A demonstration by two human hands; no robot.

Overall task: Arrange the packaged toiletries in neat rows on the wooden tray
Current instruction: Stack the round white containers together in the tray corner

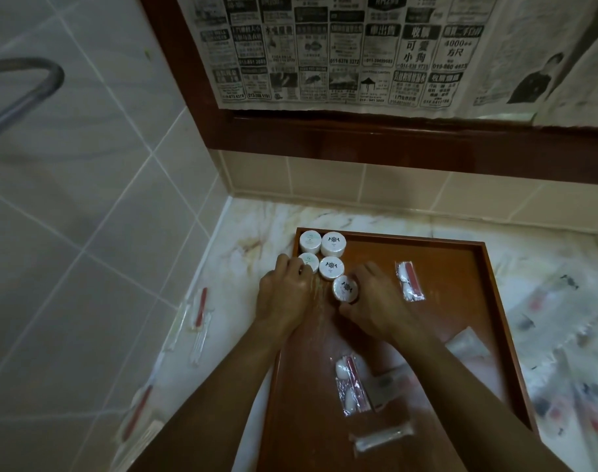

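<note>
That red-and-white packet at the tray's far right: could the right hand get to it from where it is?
Probably yes. The right hand grips a round soap, so it must release first, but the packet lies just beside it on bare tray with nothing between.

Left arm: bare forearm is reaching up from the lower edge of the view, angling slightly toward the right arm.
Left hand (284, 294): is lying palm down, back of the hand facing the camera, fingers bending forward at the knuckles; the fingertips are touching a round white pack (308, 261) just ahead of them.
Right arm: bare forearm is reaching in from the lower right, slanting toward the left hand.
Right hand (376, 301): is lying palm down, fingers and thumb curling round a round white pack with a dark emblem (345, 288), gripping it at its side.
Spacing: the two hands are sitting near each other, not touching.
</note>
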